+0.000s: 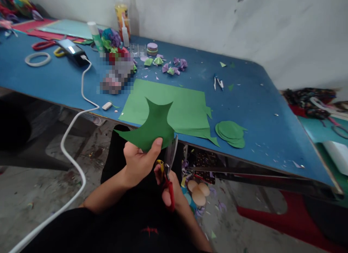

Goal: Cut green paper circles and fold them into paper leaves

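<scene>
A dark green paper piece (pixel 154 124) with curved cut-out edges is pinched between the thumb and fingers of my left hand (pixel 141 160), above my lap at the table's front edge. My right hand (pixel 170 189) grips scissors (pixel 169 180) with red and yellow handles. Their blades point up and lie against the right side of the paper. Behind the held piece a lighter green sheet (pixel 179 107) lies flat on the blue table (pixel 252 100). To its right is a small stack of round green paper pieces (pixel 230 133).
A compass (pixel 218 82), folded purple and green scraps (pixel 175 66), a glue stick (pixel 95 37), bottles and a dark phone (pixel 72 51) sit farther back. A white cable (pixel 65 137) hangs over the front edge at left. Round paper pieces (pixel 198 193) are below the table.
</scene>
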The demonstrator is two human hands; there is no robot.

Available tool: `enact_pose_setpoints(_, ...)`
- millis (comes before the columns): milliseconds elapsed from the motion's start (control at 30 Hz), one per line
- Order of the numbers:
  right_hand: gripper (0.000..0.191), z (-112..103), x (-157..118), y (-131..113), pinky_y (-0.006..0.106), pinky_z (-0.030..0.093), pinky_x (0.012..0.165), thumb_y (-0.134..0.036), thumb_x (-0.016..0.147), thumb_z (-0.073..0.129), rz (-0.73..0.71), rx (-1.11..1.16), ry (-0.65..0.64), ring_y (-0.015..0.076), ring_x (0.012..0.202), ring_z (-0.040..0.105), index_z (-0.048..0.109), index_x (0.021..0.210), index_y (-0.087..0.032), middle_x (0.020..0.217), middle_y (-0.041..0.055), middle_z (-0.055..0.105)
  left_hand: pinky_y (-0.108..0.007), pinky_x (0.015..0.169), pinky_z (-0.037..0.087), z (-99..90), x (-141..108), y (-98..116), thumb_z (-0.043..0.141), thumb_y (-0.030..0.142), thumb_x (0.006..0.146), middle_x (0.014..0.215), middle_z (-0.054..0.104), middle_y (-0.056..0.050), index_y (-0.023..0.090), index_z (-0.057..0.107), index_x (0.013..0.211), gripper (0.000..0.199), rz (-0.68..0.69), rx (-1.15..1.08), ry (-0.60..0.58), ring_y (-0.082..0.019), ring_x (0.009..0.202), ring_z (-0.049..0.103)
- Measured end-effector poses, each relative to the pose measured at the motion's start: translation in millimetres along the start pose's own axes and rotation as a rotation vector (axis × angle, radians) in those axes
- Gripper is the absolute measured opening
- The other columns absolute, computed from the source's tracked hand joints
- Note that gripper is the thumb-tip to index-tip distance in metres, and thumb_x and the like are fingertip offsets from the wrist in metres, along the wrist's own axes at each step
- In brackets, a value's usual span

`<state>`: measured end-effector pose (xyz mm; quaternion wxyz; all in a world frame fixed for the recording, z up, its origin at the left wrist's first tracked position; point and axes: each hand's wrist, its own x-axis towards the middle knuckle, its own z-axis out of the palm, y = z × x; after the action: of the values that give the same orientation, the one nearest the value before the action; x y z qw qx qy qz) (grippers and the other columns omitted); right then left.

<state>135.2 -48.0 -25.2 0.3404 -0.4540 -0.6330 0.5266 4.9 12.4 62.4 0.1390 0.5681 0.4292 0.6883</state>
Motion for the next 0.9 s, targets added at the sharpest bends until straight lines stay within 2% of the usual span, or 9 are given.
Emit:
enact_pose_setpoints(133, 0.092, -1, 0, -4, 0.027, 0.034, 0.05, -0.097, 0.045, 0.033, -0.068, -0.002, 0.024, 0.0119, 0.052, 0.04, 0.05, 0.091, -0.02, 0.065, -0.0028, 0.046, -0.017, 0.057, 0.055, -2.9, 2, 1, 0.069, 0.013, 0.074, 0.061, 0.069, 0.002, 0.015, 0.064, 0.065, 0.01, 0.04, 0.064, 0.021, -0.01, 0.053, 0.065)
enact_pose_setpoints(367, 0.092, 1, 0, 3, 0.026, 0.032, 0.05, -0.097, 0.046, 0.036, -0.046, 0.057, 0.023, 0.0117, 0.052, 0.039, 0.051, 0.094, -0.02, 0.065, -0.0026, 0.046, -0.018, 0.053, 0.051, -6.0, -1, 0, 0.068, 0.018, 0.075, 0.054, 0.062, 0.004, 0.017, 0.059, 0.059, 0.018, 0.1, 0.099, -0.058, -0.008, 0.048, 0.059)
enact_pose_setpoints(600, 0.09, 3, 0, 4, 0.027, 0.035, 0.049, -0.097, 0.045, 0.035, 0.0, 0.097, 0.029, 0.012, 0.052, 0.04, 0.049, 0.09, -0.02, 0.068, -0.001, 0.048, -0.019, 0.052, 0.052, -4.7, -10, 0, 0.069, 0.02, 0.073, 0.059, 0.063, 0.001, 0.015, 0.06, 0.061, 0.016, -0.013, 0.078, -0.06, -0.009, 0.05, 0.06)
enact_pose_setpoints(800, 0.075, 6, -2, 3, 0.026, 0.036, 0.049, -0.091, 0.063, 0.035, 0.061, 0.103, 0.031, 0.012, 0.052, 0.041, 0.05, 0.086, -0.021, 0.065, -0.0011, 0.048, -0.022, 0.059, 0.057, -1.4, -11, 5, 0.065, 0.018, 0.076, 0.064, 0.07, -0.001, 0.016, 0.065, 0.069, 0.008, -0.075, 0.005, -0.079, -0.013, 0.056, 0.067)
enact_pose_setpoints(900, 0.071, 6, -2, 1, 0.025, 0.035, 0.048, -0.088, 0.068, 0.037, 0.08, 0.105, 0.029, 0.0114, 0.052, 0.041, 0.05, 0.083, -0.02, 0.064, -0.0014, 0.047, -0.024, 0.062, 0.059, -0.6, -10, 6, 0.065, 0.02, 0.077, 0.067, 0.073, -0.002, 0.016, 0.067, 0.071, 0.007, -0.108, 0.01, -0.065, -0.014, 0.057, 0.068)
